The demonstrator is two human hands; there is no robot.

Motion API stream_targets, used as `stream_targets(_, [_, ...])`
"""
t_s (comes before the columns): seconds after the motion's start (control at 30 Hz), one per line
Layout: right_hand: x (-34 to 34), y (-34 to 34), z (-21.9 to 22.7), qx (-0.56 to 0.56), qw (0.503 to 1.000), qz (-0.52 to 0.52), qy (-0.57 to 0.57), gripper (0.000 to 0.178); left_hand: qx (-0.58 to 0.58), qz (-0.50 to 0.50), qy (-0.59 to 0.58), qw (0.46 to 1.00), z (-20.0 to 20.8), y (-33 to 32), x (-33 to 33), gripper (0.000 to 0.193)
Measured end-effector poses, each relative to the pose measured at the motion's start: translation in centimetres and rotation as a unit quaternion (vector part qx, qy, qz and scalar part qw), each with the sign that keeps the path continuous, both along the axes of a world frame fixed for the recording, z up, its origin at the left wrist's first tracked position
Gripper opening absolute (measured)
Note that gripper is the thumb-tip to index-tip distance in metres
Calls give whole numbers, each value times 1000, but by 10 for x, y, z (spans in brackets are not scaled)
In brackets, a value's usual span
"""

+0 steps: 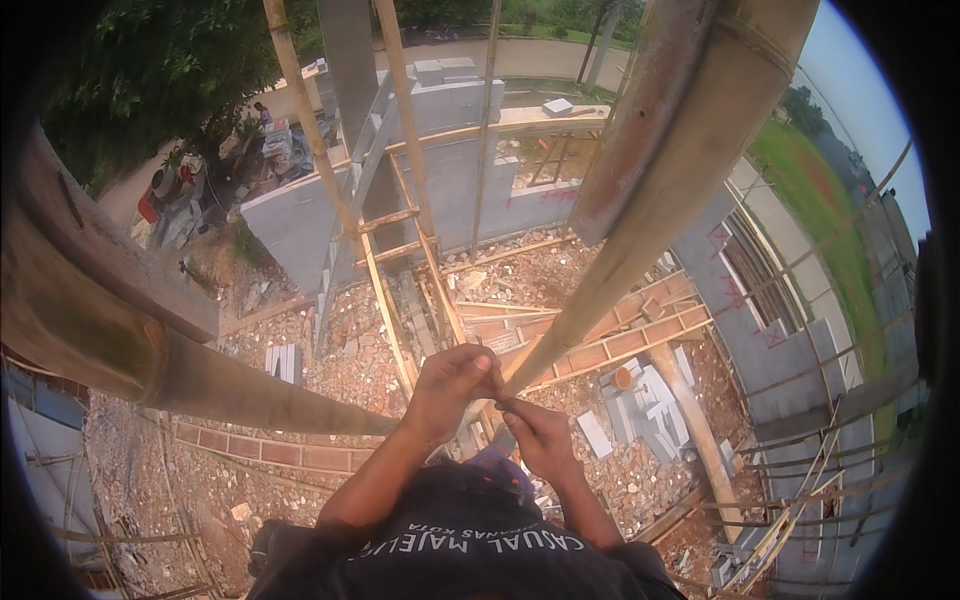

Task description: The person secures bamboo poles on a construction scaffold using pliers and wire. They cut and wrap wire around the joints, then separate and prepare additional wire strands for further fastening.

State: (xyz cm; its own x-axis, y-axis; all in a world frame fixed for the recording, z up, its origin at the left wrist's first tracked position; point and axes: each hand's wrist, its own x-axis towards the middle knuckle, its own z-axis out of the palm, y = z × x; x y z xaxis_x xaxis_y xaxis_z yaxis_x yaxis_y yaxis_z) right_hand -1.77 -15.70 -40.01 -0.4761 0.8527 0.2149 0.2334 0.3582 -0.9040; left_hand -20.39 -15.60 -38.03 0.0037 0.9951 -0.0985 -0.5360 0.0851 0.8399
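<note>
High above a rubble-strewn floor, both my hands meet in front of my chest. My left hand (452,388) is closed, its thumb pressed against the curled fingers. Just below and to its right, my right hand (545,437) pinches with thumb and fingertips. Something thin and dark seems to run between them, too small to make out. Both hands are beside the lower end of a thick bamboo pole (640,225) that slants up to the right. Another bamboo pole (255,388) comes in from the left and passes behind my left forearm.
Beyond my hands stands a wooden ladder (398,250) among upright bamboo poles. Grey block walls (440,190) surround the ground below. Brick-filled wooden frames (620,338), loose pale blocks (645,405) and an orange bucket (623,379) lie to the right. A mixer (163,183) stands far left.
</note>
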Motion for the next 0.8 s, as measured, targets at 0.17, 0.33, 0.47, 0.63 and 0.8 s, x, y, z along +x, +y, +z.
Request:
stream_targets(0.17, [24, -4, -7, -118, 993, -8, 24, 27, 5, 11, -23, 1000, 19, 7, 3, 20])
stream_targets(0.33, [45, 5, -16, -49, 992, -25, 111, 34, 81, 43, -51, 994, 42, 27, -9, 20])
stream_targets(0.47, [51, 19, 7, -62, 953, -99, 278, 20, 176, 47, -83, 980, 76, 50, 1, 18])
stream_targets(0.63, [54, 46, 41, 73, 912, -192, 355, 18, 269, 34, -84, 959, 133, 66, 15, 21])
stream_targets(0.8, [99, 77, 108, 174, 792, -366, 457, 20, 311, 41, 82, 946, 158, 88, 13, 28])
